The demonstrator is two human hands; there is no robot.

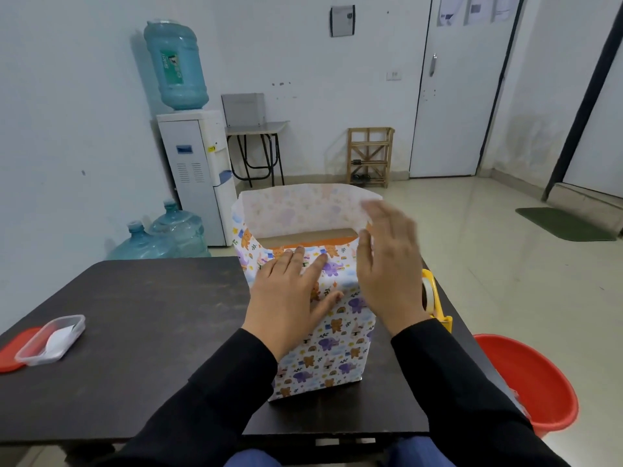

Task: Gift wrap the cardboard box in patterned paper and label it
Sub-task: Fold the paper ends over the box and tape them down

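Black sleeves coming in over near edge of dark surface.
Near edge, right of middle: cardboard box standing upright, wrapped in patterned paper with an animal print.
Left hand laid flat on near paper flap at box top, fingers straight and slightly apart, pressing flap down, gripping nothing.
Right hand raised edge-on beside right side of box top, fingers straight and close together, holding nothing; motion-blurred, contact with paper impossible to tell.
Paper at far and left sides of box top standing up as an open collar, pale underside facing camera; strip of bare cardboard visible inside.
Near left corner: clear plastic container with something white inside, resting partly on red lid.
Right edge, just behind right hand: yellow tape dispenser, partly hidden.
On floor right of surface: red bucket.
Past far left corner: spare water bottles on floor, white water dispenser with blue bottle on top.
Along back wall: small folding table, wooden rack, white door.
Far right on floor: green mat.
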